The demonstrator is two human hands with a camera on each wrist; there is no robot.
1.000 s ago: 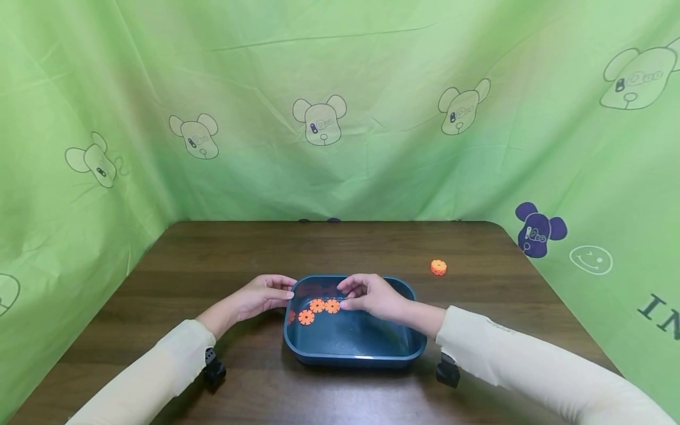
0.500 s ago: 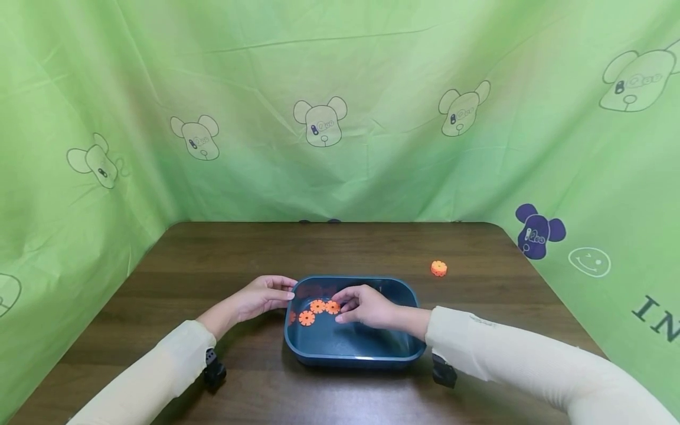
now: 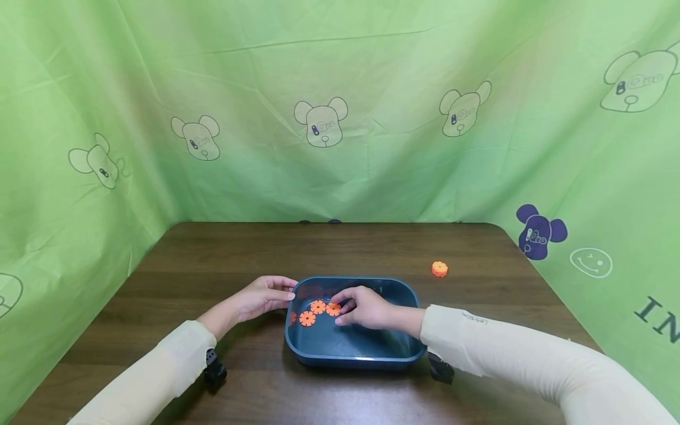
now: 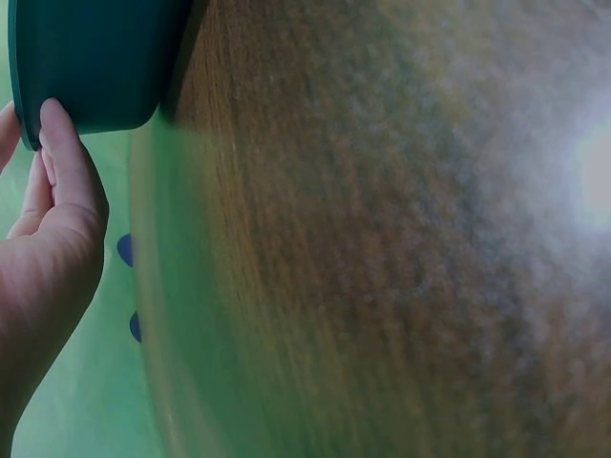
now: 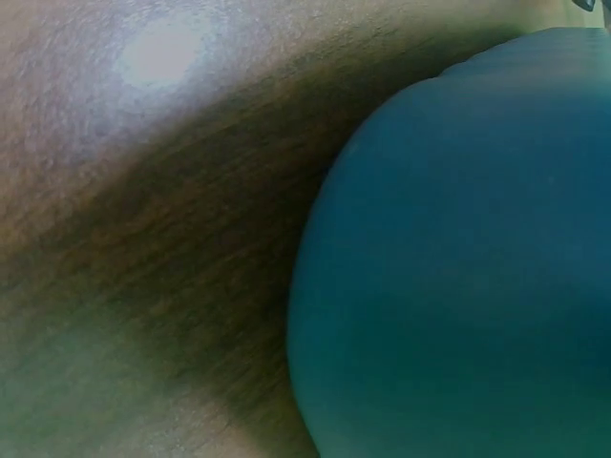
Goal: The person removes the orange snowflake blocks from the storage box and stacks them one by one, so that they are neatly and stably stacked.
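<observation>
A dark blue plastic tub [image 3: 353,358] stands on the table. My left hand [image 3: 260,298] holds it at the far left corner; in the left wrist view, the thumb lies against the outer wall of the tub [image 4: 105,67]. Inside, my right hand [image 3: 366,308] pinches an orange notched snowflake disc [image 3: 332,309] between fingers and thumb, and the fingers cover part of it. Two more orange discs, one [image 3: 318,307] beside it and another [image 3: 307,319] nearer the left wall, lie on the tub floor. The right wrist view shows only the tub's outside [image 5: 458,248], no hand.
A small stack of orange discs [image 3: 439,269] sits on the brown wooden table [image 3: 239,248], right of and beyond the tub. Green printed cloth [image 3: 255,77] hangs behind the table and along both sides.
From above the tub's far side, my right hand has come lower and nearer, onto the rightmost disc, which has shifted slightly. My left hand stays at the corner.
</observation>
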